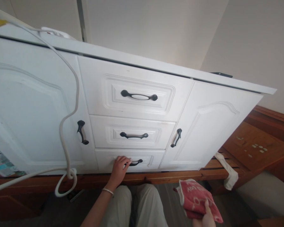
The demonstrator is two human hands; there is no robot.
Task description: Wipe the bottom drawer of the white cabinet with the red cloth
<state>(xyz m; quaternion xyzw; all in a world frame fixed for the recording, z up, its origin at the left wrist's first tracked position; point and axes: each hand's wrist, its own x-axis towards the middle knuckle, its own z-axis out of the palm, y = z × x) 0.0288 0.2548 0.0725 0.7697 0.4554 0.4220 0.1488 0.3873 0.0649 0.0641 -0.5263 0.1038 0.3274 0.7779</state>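
My left hand, with a bracelet at the wrist, is at the bottom drawer of a white cabinet. Its fingers curl over the left end of the dark drawer handle, hiding that part. My right hand grips a folded red cloth with white lettering and a white edge, held low in front of the cabinet's right side. Above the left hand are the middle drawer's handle and the top drawer's handle; all the drawers look closed.
A white cable hangs from the cabinet top across the left door and loops near its base. Wooden slats run beneath the cabinet. A white sock-like cloth hangs at right, near a wooden panel.
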